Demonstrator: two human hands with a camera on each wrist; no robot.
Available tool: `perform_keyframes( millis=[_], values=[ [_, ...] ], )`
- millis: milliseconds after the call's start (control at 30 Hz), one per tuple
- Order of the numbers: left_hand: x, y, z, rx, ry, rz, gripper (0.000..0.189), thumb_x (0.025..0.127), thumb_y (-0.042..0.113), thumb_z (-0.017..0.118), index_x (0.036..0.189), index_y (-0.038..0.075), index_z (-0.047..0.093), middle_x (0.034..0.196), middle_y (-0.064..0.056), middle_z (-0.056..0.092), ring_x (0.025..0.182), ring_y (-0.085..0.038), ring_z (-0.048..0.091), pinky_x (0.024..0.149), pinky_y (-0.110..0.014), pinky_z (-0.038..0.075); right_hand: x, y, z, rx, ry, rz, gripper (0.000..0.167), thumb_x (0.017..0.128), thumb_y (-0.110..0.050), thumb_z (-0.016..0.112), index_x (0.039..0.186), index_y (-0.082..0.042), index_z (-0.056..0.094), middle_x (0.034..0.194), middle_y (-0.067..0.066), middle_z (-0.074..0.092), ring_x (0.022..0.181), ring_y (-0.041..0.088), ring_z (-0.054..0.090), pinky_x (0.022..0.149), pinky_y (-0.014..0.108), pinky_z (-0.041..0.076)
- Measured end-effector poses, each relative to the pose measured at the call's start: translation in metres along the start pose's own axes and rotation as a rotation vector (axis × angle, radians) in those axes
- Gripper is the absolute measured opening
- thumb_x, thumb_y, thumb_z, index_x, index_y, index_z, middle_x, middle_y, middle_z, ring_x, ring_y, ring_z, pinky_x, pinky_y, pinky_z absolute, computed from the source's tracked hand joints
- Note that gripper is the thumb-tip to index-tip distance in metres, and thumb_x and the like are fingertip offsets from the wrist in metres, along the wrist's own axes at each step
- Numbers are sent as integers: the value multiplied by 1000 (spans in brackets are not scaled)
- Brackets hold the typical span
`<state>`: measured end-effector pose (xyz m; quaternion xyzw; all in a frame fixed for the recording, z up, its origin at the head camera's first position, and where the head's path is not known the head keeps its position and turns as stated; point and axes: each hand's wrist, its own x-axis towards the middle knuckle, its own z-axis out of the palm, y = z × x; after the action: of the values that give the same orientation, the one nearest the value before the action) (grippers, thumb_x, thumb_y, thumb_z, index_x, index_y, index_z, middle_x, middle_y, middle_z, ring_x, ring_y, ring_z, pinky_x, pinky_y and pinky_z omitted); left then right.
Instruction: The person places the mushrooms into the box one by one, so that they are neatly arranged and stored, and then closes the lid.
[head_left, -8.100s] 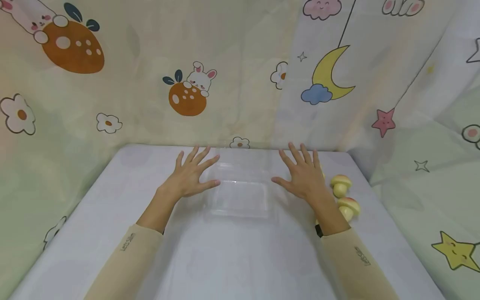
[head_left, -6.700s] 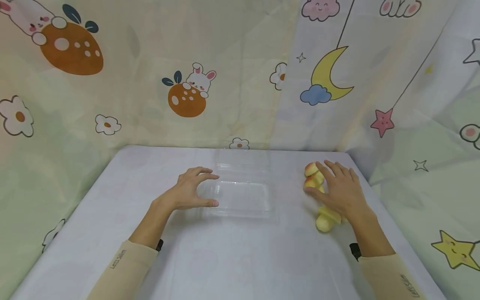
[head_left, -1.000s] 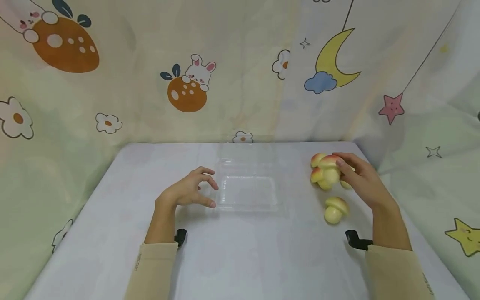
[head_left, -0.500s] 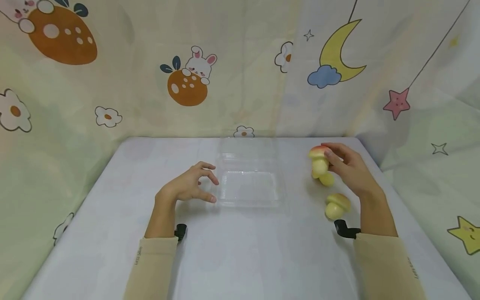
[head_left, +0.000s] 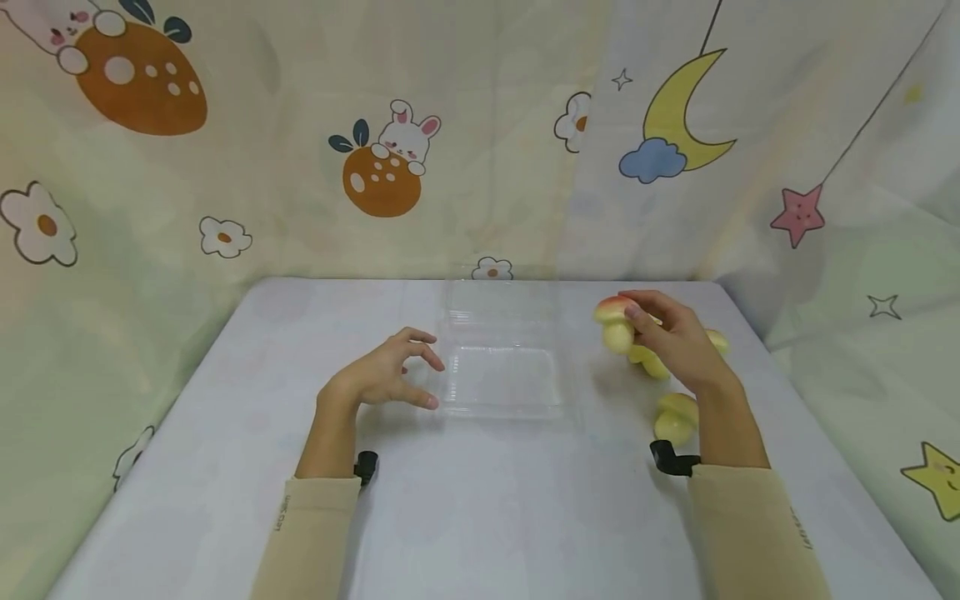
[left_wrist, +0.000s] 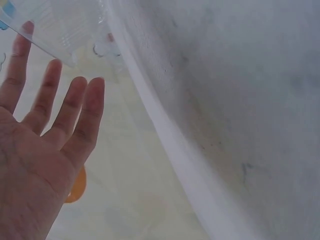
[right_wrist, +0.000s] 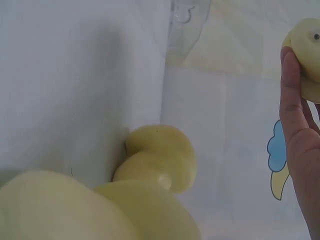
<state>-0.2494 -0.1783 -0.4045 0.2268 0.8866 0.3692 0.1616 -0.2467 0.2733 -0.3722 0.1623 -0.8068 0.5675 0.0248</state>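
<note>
My right hand (head_left: 678,342) pinches a toy mushroom (head_left: 617,329) with a red-tinged cap and pale yellow stem, raised above the table. In the right wrist view the same mushroom (right_wrist: 305,47) is between the fingers at the right edge. A clear plastic box (head_left: 504,412) lies at the middle of the table, its hinged lid (head_left: 502,302) laid back. My left hand (head_left: 384,372) is at the box's left side, fingers loosely bent and holding nothing. Whether its fingertips touch the box I cannot tell. In the left wrist view that hand (left_wrist: 42,145) has its fingers extended near the transparent plastic (left_wrist: 65,25).
Other toy mushrooms lie on the right: one mushroom (head_left: 677,419) nearest the front, another mushroom (head_left: 651,363) partly behind the right hand, and a third mushroom (head_left: 717,340) beyond it. A printed curtain (head_left: 480,167) hangs behind the white table (head_left: 480,517).
Both hands were spread beside the box at first. My right hand then took hold of a mushroom on the right and has carried it left, toward the box. My left hand has stayed beside it.
</note>
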Motion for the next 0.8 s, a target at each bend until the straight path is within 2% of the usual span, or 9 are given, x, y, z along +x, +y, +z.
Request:
perform_keyframes(
  millis=[133,467,800],
  values=[
    [-1,-1,0,11,8,-4,53,75,37,93,119,18,71,160,-3,34,144,-32,39,111,-53,43,4,1,8,1,-2,-14,38,108,-27,55,140,-7,59,123,2,65,97,14,64,84,22,57],
    [6,3,5,-1,8,16,51,75,35,93,116,16,70,160,-5,34,145,-32,37,112,-53,43,14,-2,17,-38,-40,-8,38,107,-30,56,140,-12,60,128,3,64,107,15,66,92,23,56],
    [2,0,4,3,14,-7,51,74,32,94,116,16,70,160,-3,33,145,-30,36,111,-52,44,33,0,47,36,-73,-12,39,105,-31,60,138,-10,61,128,6,66,108,17,67,93,27,56]
  ],
)
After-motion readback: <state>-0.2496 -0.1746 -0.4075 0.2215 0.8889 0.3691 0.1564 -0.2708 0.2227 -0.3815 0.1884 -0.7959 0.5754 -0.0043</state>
